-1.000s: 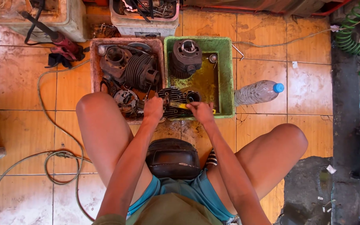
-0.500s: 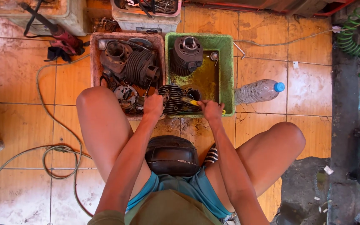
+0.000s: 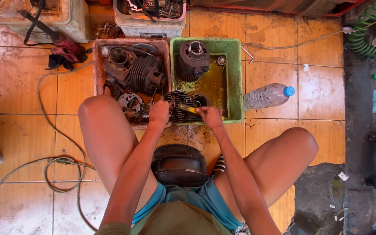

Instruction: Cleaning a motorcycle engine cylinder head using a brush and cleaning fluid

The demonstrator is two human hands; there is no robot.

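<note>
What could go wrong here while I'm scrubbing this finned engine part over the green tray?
The green plastic tray holds yellowish liquid, so brushing may splash it onto the bare knees beside it. The left hand grips the dark finned metal cylinder at the tray's edge; it could slip. The yellow-handled brush in the right hand might flick grime upward.

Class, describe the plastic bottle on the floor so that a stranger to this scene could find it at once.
Start at the green tub on the orange tiled floor. Just beyond its right wall lies the plastic bottle. It alone is clear and blue-capped, on its side among dark, greasy engine parts.
</note>
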